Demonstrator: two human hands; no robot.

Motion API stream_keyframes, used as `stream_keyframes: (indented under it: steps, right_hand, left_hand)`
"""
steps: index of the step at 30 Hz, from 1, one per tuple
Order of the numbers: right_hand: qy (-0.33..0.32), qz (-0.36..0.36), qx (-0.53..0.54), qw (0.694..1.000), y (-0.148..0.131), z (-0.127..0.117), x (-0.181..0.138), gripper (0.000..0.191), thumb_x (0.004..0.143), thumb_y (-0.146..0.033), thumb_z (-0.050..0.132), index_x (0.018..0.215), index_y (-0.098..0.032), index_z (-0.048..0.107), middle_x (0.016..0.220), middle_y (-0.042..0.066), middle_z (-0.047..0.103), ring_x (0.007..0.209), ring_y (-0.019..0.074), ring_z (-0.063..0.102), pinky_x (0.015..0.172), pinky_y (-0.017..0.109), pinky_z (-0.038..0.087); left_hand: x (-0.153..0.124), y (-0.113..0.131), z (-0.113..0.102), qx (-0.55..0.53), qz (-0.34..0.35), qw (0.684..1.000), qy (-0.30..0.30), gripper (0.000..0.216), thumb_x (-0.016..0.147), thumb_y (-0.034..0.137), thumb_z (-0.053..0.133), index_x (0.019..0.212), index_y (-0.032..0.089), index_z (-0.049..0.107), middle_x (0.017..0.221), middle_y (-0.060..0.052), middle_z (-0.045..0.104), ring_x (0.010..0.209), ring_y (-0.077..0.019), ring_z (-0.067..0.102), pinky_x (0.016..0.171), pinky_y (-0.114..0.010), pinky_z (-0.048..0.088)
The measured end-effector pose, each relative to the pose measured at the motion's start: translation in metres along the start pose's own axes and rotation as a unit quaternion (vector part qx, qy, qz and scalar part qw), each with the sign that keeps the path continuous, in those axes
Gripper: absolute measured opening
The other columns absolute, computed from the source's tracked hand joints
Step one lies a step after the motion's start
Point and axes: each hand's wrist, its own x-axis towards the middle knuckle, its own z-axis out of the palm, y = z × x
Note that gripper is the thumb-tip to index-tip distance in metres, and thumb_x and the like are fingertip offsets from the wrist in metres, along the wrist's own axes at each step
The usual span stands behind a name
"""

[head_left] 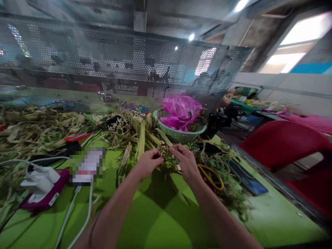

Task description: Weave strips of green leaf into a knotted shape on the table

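Observation:
Above the green table (160, 224), my right hand (184, 160) pinches the lower end of a long pale-green leaf strip (164, 137). My left hand (150, 162) is close beside it, thumb and fingers pressed together; what they hold, if anything, is hard to make out. Just behind my hands lies a heap of dried leaves and stalks (127, 133), with a broad yellowish leaf (141, 138) standing out of it. A green plastic colander (178, 135) is beyond my right hand, with a bright pink plastic bag (183, 110) in it. Yellow-handled scissors (212, 176) lie by my right wrist.
At left are a purple power strip (55, 195) with white plugs, a blurred-out phone-like device (88, 166) on a cable, and a red-edged tool (79, 136). A dark phone (247, 178) lies right. Behind stands a perforated metal screen (116, 69); a red chair (285, 141) is beside the table.

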Motion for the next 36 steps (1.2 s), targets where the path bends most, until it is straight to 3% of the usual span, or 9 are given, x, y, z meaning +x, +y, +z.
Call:
stream_keyframes:
  steps: [4, 11, 17, 20, 23, 26, 29, 32, 36]
  right_hand:
    - [0.024, 0.030, 0.047, 0.998, -0.002, 0.000, 0.000, 0.027, 0.069, -0.045, 0.072, 0.072, -0.019, 0.066, 0.067, 0.000, 0.060, 0.062, 0.0153, 0.051, 0.060, 0.027, 0.042]
    - [0.052, 0.022, 0.050, 0.997, 0.002, -0.003, 0.004, 0.027, 0.069, -0.046, 0.073, 0.070, -0.020, 0.066, 0.067, 0.000, 0.062, 0.063, 0.0155, 0.053, 0.062, 0.028, 0.042]
    - [0.092, -0.084, 0.010, 0.992, -0.003, -0.007, 0.006, 0.028, 0.072, -0.037, 0.072, 0.094, -0.022, 0.061, 0.085, 0.001, 0.061, 0.075, 0.0150, 0.054, 0.070, 0.027, 0.044]
    - [0.039, -0.105, -0.059, 0.992, -0.007, -0.005, 0.002, 0.027, 0.076, -0.036, 0.069, 0.099, -0.023, 0.061, 0.089, 0.002, 0.062, 0.068, 0.0136, 0.051, 0.064, 0.026, 0.042]
    - [-0.073, -0.081, -0.142, 0.984, -0.008, -0.002, -0.002, 0.023, 0.076, -0.036, 0.068, 0.094, -0.022, 0.066, 0.081, 0.001, 0.064, 0.065, 0.0144, 0.052, 0.061, 0.027, 0.041]
    - [-0.118, -0.074, -0.176, 0.974, -0.003, 0.000, -0.001, 0.019, 0.075, -0.036, 0.068, 0.084, -0.020, 0.068, 0.076, 0.001, 0.065, 0.069, 0.0164, 0.055, 0.064, 0.028, 0.043]
    - [-0.079, -0.051, -0.148, 0.984, 0.003, -0.002, 0.004, 0.023, 0.072, -0.041, 0.069, 0.076, -0.018, 0.065, 0.065, -0.001, 0.059, 0.060, 0.0136, 0.049, 0.055, 0.025, 0.039]
    - [-0.025, -0.016, -0.083, 0.996, 0.006, -0.004, 0.007, 0.032, 0.068, -0.047, 0.073, 0.077, -0.017, 0.063, 0.063, -0.002, 0.056, 0.056, 0.0118, 0.047, 0.051, 0.024, 0.039]
    - [0.012, -0.015, -0.041, 0.999, 0.003, -0.003, 0.006, 0.034, 0.066, -0.047, 0.074, 0.079, -0.018, 0.062, 0.066, -0.002, 0.056, 0.056, 0.0115, 0.049, 0.053, 0.025, 0.041]
  left_hand:
    - [-0.001, 0.002, -0.001, -0.010, -0.005, 1.000, -0.001, 0.017, 0.068, 0.029, 0.065, 0.065, 0.016, 0.055, 0.059, 0.003, 0.047, 0.057, -0.0095, 0.040, 0.058, -0.024, 0.030]
    - [0.000, 0.001, -0.003, -0.006, -0.019, 1.000, 0.017, 0.016, 0.066, 0.029, 0.067, 0.063, 0.016, 0.058, 0.055, 0.002, 0.048, 0.053, -0.0099, 0.039, 0.055, -0.024, 0.029]
    - [0.000, 0.003, -0.008, 0.094, -0.011, 0.995, 0.032, 0.007, 0.068, 0.022, 0.059, 0.068, 0.015, 0.062, 0.061, 0.001, 0.057, 0.058, -0.0119, 0.047, 0.058, -0.025, 0.034]
    - [-0.001, 0.003, -0.009, 0.165, -0.008, 0.985, 0.041, 0.009, 0.068, 0.022, 0.058, 0.068, 0.016, 0.064, 0.062, 0.000, 0.059, 0.059, -0.0132, 0.049, 0.057, -0.025, 0.034]
    - [-0.002, 0.002, -0.009, 0.196, 0.009, 0.980, 0.038, 0.009, 0.069, 0.022, 0.059, 0.069, 0.017, 0.065, 0.063, 0.000, 0.061, 0.060, -0.0141, 0.050, 0.058, -0.025, 0.035]
    - [-0.002, 0.005, -0.011, 0.153, 0.021, 0.987, 0.038, 0.009, 0.067, 0.024, 0.064, 0.073, 0.017, 0.067, 0.069, -0.002, 0.064, 0.066, -0.0159, 0.054, 0.063, -0.026, 0.039]
    - [-0.003, 0.016, -0.014, 0.020, 0.004, 0.997, 0.072, 0.023, 0.069, 0.032, 0.069, 0.085, 0.016, 0.067, 0.082, -0.006, 0.067, 0.077, -0.0169, 0.058, 0.071, -0.027, 0.043]
    - [-0.006, 0.026, -0.013, -0.121, -0.039, 0.984, 0.129, 0.038, 0.071, 0.039, 0.070, 0.100, 0.017, 0.061, 0.087, -0.005, 0.064, 0.075, -0.0144, 0.058, 0.070, -0.027, 0.046]
    - [-0.005, 0.024, -0.009, -0.154, -0.063, 0.978, 0.125, 0.041, 0.067, 0.044, 0.074, 0.091, 0.015, 0.061, 0.079, -0.003, 0.063, 0.068, -0.0125, 0.058, 0.070, -0.027, 0.046]
